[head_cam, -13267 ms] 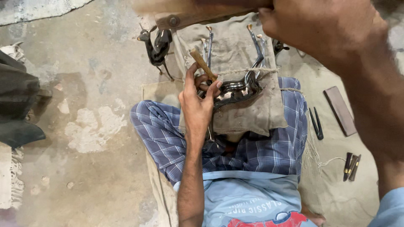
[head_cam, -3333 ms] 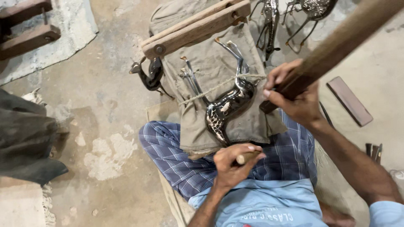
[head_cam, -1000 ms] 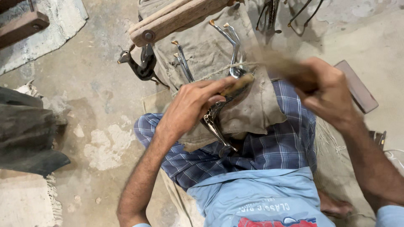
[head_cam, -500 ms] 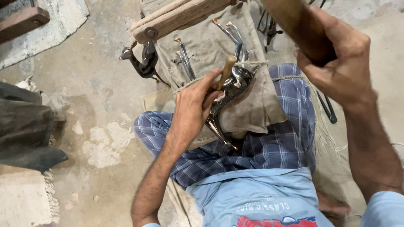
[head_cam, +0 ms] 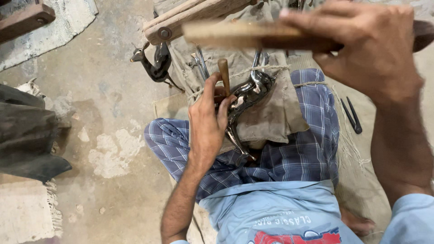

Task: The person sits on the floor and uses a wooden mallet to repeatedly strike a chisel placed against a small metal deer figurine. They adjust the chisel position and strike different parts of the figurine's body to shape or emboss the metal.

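Head view: shiny curved silver metal figurine (head_cam: 247, 97) lies on a dusty khaki cloth (head_cam: 280, 113) over the lap. Left hand (head_cam: 209, 122) fingers clench a short wooden-handled punch (head_cam: 224, 77), upright against the figurine. Right hand (head_cam: 370, 45) fingers grip a blurred wooden mallet (head_cam: 253, 36) above the figurine. A dark deer figurine (head_cam: 156, 65) stands left of the cloth.

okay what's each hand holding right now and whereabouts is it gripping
The left hand pinches a short brown wooden-handled punch by its lower shaft, tip against the shiny metal figurine. The right hand grips a long wooden mallet partway along its length.
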